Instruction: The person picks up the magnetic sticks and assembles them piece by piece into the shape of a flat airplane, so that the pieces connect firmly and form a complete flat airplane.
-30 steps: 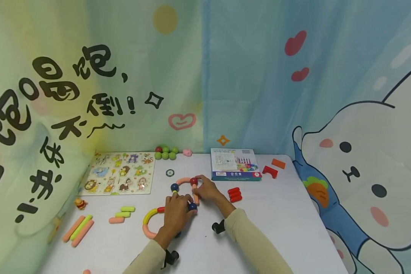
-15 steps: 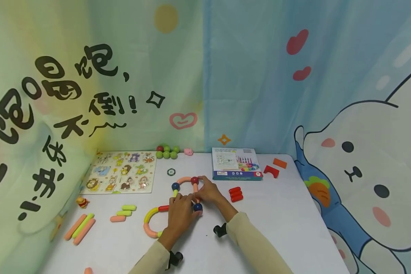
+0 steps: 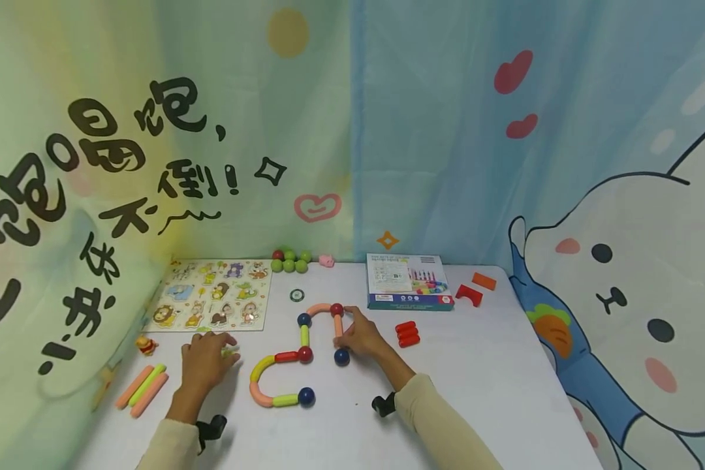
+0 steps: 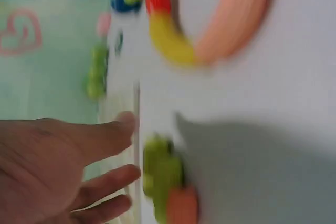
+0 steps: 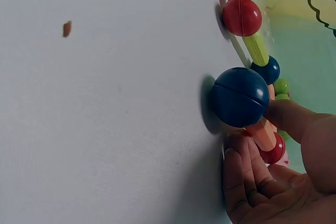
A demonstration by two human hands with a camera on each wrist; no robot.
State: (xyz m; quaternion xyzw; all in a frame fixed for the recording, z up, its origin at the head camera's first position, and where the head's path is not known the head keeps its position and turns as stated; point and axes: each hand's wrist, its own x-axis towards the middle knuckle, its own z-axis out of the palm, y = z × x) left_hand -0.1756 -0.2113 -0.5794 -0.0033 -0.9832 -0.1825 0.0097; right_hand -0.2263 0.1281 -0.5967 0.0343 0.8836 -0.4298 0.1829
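Note:
A winding chain of magnetic sticks and balls lies on the white table. One end has a blue ball [image 3: 307, 397], a green stick [image 3: 285, 400] and a yellow curved stick [image 3: 261, 367]. Its other end has a red ball [image 3: 337, 309], a straight pink stick [image 3: 337, 325] and another blue ball [image 5: 240, 97]. My right hand [image 3: 361, 334] pinches that pink stick between thumb and fingers. Over at the left, my left hand [image 3: 204, 362] hovers with fingers apart above short green sticks [image 4: 163, 171] and a short pink stick [image 4: 182, 205], mostly hidden by it in the head view.
Long pink and green sticks [image 3: 141, 390] lie at the left beside a small bear figure [image 3: 146, 344]. Behind are an animal picture board [image 3: 211, 295], green balls [image 3: 289, 265] and a toy box [image 3: 410, 282]. Short red sticks [image 3: 408, 333] lie to the right.
My left hand has left the middle of the chain and moved left to the short sticks, uncovering a red ball. The pink stick and blue ball shifted slightly right, my right hand staying on them.

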